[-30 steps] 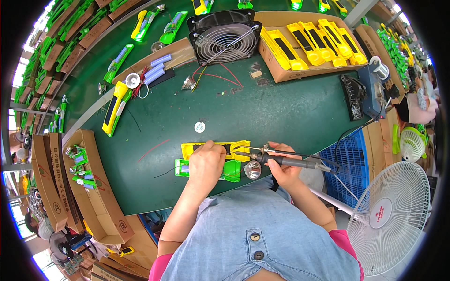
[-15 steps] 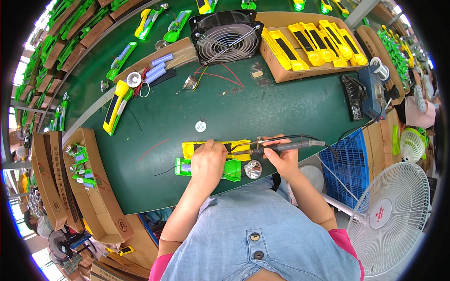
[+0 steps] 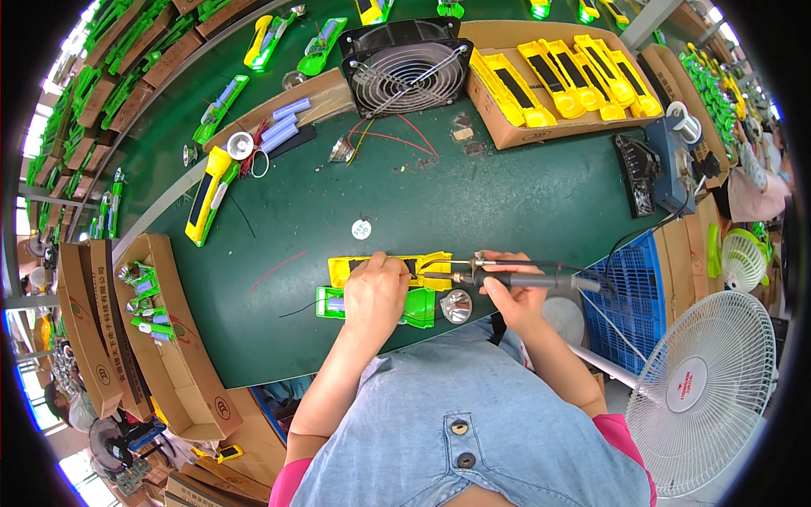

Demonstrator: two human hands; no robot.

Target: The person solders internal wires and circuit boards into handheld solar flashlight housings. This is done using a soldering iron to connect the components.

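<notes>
My right hand [image 3: 514, 291] grips a soldering iron [image 3: 519, 279], whose tip points left into the open end of a yellow flashlight housing [image 3: 438, 261]. A thin metal tube lies alongside the iron. My left hand [image 3: 377, 291] is closed over the middle of the yellow housing, pressing it to the table; its fingertips are partly hidden. Just nearer to me sits a green housing half [image 3: 419, 308] with a lilac battery cell [image 3: 335, 303], partly covered by my left hand. At its right end rests a silver reflector cup [image 3: 456, 307].
A black fan [image 3: 407, 72] stands at the back, beside a carton [image 3: 541, 133] of yellow housings. A soldering station [image 3: 672, 173] with a solder spool [image 3: 684, 122] is at right. Lilac cells [image 3: 280, 133] lie back left. A long carton [image 3: 182, 363] flanks the table's left.
My right hand has shifted slightly right with the soldering iron, and the handle's rear end has dipped nearer to me. My left hand and the housings stay in place.
</notes>
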